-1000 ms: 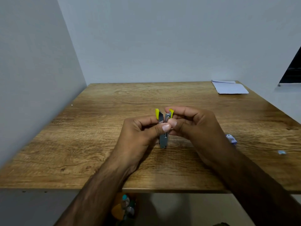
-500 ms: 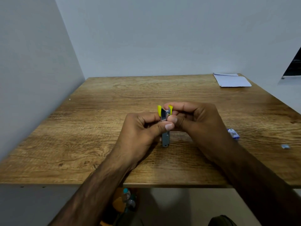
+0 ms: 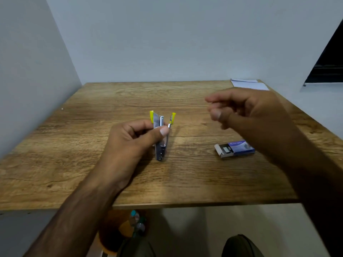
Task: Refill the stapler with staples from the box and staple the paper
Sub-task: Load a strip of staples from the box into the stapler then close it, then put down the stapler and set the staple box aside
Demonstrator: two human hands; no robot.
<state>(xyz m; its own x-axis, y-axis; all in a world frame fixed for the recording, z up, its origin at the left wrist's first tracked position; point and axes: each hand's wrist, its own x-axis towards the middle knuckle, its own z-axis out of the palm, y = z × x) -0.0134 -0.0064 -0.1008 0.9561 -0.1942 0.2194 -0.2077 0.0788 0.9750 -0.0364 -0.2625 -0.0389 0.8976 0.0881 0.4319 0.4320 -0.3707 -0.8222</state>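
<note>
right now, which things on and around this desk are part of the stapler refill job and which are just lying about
Part of the job:
- stapler, opened up, gripped in the left hand
- staple box, open on the table
- paper, far right corner

Just lying about:
- small white speck near the table's left edge
- colourful clutter under the table

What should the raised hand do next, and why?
Probably lower the right hand to the open staple box and pinch out a strip: the left hand holds the stapler spread open, ready for loading.
</note>
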